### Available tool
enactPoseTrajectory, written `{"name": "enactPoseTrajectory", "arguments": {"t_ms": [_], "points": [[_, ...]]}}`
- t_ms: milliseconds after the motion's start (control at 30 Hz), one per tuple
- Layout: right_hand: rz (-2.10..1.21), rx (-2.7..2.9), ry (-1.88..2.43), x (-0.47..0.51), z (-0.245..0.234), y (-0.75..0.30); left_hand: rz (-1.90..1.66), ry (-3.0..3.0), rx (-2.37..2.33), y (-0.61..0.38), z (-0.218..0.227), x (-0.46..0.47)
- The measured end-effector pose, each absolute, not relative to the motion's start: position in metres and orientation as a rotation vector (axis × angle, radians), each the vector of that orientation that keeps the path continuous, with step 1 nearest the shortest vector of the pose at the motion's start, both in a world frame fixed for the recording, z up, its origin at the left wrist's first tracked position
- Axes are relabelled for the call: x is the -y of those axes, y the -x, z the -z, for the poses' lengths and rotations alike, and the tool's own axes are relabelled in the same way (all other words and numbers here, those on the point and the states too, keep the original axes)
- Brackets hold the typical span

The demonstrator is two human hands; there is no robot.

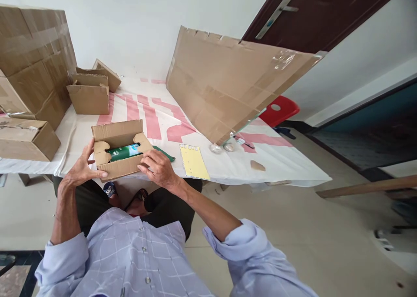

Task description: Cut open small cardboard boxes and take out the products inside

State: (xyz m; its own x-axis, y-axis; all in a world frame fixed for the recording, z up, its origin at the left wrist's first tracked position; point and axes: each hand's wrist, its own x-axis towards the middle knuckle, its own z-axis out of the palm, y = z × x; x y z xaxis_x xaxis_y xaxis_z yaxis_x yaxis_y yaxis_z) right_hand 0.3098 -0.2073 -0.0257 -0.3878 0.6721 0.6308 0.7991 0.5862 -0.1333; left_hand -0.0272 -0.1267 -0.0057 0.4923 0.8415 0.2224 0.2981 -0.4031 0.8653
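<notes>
The open box sits at the table's near edge, a green pack inside. The left hand, thumb spread wide, grips its left end; the right hand, half curled, is at the right end (whether pinching the flap, I cannot tell).

The left grip is spread broad, thumb laid out to the right, fingers reaching forward and holding on, and behind it the left forearm rises steeply to a bent wrist! Across to the right grip, fingers curled inward, thumb close by the index finger, though whether those tips actually pinch is hard to tell from up here! The right forearm slants in from the right, its sleeve rolled up near the elbow
</notes>
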Motion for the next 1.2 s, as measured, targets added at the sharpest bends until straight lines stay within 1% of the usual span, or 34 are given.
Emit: {"name": "enactPoseTrajectory", "arguments": {"t_ms": [100, 267, 333, 500, 567, 667, 800, 900, 1000, 1100, 1200], "points": [[0.181, 2.237, 1.149, 0.190, 0.005, -0.304, -0.838, -1.880, -0.965, 0.024, 0.005, 0.130], [0.095, 2.514, 1.116, 0.159, -0.022, -0.297, -0.872, -1.878, -0.975, 0.024, 0.010, 0.129], [0.164, 2.559, 1.196, 0.152, -0.031, -0.300, -0.890, -1.874, -0.964, 0.024, 0.013, 0.127], [0.487, 2.474, 1.483, 0.157, -0.053, -0.321, -0.904, -1.878, -0.938, 0.024, 0.017, 0.126], [0.539, 2.475, 1.606, 0.161, -0.058, -0.330, -0.898, -1.881, -0.948, 0.023, 0.015, 0.127], [0.527, 2.567, 1.703, 0.161, -0.060, -0.335, -0.891, -1.889, -0.964, 0.021, 0.010, 0.129], [0.407, 2.706, 1.648, 0.155, -0.066, -0.325, -0.893, -1.887, -0.949, 0.020, 0.005, 0.132], [0.146, 2.851, 1.564, 0.147, -0.077, -0.316, -0.886, -1.883, -0.942, 0.020, 0.004, 0.133], [-0.066, 2.922, 1.599, 0.135, -0.085, -0.307, -0.894, -1.879, -0.937, 0.020, 0.006, 0.132], [-0.137, 2.972, 1.679, 0.121, -0.081, -0.299, -0.900, -1.868, -0.924, 0.020, 0.009, 0.132], [-0.176, 3.070, 1.605, 0.107, -0.065, -0.293, -0.898, -1.866, -0.911, 0.020, 0.011, 0.131]]}}
